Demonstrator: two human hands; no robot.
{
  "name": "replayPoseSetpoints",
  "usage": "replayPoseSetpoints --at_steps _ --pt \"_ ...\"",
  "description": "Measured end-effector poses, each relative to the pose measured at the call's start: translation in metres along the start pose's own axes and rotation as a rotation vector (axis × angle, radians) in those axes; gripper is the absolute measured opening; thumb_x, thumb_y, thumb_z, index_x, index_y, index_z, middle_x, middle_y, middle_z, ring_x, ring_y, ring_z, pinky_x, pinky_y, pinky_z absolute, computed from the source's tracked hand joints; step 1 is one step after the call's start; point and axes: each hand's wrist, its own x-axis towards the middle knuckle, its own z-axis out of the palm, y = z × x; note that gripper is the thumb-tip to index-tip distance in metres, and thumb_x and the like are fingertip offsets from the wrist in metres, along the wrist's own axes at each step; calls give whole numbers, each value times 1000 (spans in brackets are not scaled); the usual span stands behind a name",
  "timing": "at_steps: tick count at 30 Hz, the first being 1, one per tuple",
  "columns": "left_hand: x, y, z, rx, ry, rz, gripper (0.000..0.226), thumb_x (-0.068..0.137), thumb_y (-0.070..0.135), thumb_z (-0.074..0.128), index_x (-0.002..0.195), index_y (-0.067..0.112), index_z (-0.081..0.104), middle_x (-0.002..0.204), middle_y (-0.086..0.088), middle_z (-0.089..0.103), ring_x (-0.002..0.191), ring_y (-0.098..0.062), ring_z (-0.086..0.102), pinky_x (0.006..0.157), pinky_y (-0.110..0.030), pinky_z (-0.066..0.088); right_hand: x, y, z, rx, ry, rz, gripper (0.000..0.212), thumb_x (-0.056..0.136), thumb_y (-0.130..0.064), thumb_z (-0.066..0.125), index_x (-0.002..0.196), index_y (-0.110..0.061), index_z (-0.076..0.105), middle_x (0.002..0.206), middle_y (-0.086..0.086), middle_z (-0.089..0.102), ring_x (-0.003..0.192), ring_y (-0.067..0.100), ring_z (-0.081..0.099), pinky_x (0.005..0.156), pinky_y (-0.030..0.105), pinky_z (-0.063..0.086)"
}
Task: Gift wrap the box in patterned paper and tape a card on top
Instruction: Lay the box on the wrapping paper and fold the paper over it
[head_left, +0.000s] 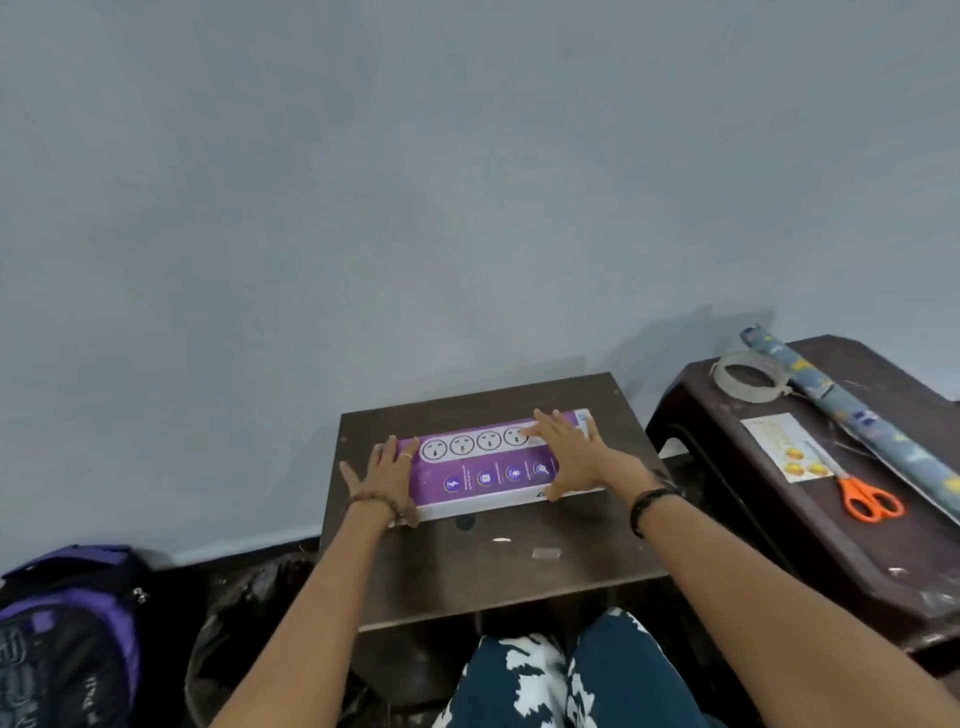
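Purple-and-white cardboard: one long box (483, 462) printed with a socket strip, lying flat and unwrapped on the small dark table (519, 561) in front of you. Your left hand (387, 475) lies at its left end, fingers straight and spread, thumb along the near corner; your right hand (566, 452) lies flat on its right part, fingers straight and a little apart, gripping nothing. Step in hand, as judged: placing and squaring the box, with no wrapping begun. Next move calls for the paper, so you will need to reach to the second dark table (779, 519) on your right, well apart from the box. Count there: one roll of blue patterned paper (852, 410), still rolled; one ring of clear tape (748, 376) touching the roll's far part; one card (784, 447) with yellow motifs; one pair of orange-handled scissors (857, 491) lying partly across the card. Also present: one purple-and-black backpack (67, 629) on the floor at your left.
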Motion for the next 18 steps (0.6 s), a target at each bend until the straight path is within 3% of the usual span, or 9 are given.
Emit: replayPoseSetpoints --at_steps 4,7,10,12,14,16,18 --pt "-18 21 16 19 60 -97 90 88 31 57 148 20 -11 156 -11 -15 143 -27 -15 111 -61 -3 -3 -11 2 -82 -27 64 99 76 -23 73 149 -24 5 157 2 -12 144 23 -12 112 58 -5" --pt "-28 34 26 52 68 -112 92 90 34 52 146 17 -19 153 -14 -22 142 -31 -19 109 -63 -3 -9 -11 -5 -113 -105 59 105 76 -28 73 149 -25 -3 156 5 -16 144 26 -14 111 57 -6" --pt "-29 66 11 -9 144 24 94 88 38 57 147 20 -14 154 -11 -20 142 -30 -19 110 -58 -5 -19 -12 -26 -12 4 33 93 78 -29 70 149 -23 9 157 8 4 145 26 2 114 54 5" --pt "-28 102 -5 -156 294 196 80 90 33 55 149 20 3 157 -8 1 145 -27 -3 115 -49 3 -28 -10 -42 59 141 11 69 83 -26 64 143 -18 31 147 8 33 136 26 29 110 47 26" --pt "-29 144 -19 -442 404 319 62 91 25 55 145 17 26 149 -7 33 139 -25 27 114 -38 23 -37 -4 -57 57 237 14 44 87 -25 58 129 -16 48 131 9 53 119 25 50 97 40 43" --pt "-29 185 -29 -703 392 373 43 90 13 54 132 13 45 133 -6 53 124 -22 49 103 -29 36 -47 9 -69 0 331 56 33 89 -20 52 122 -14 55 121 10 60 109 28 58 90 38 48" --pt "-22 223 -35 -790 383 408 31 89 5 50 120 11 54 119 -7 62 112 -23 57 95 -28 41 -58 31 -82 -107 418 137 28 92 -15 45 117 -11 58 115 11 63 103 30 61 85 37 49"
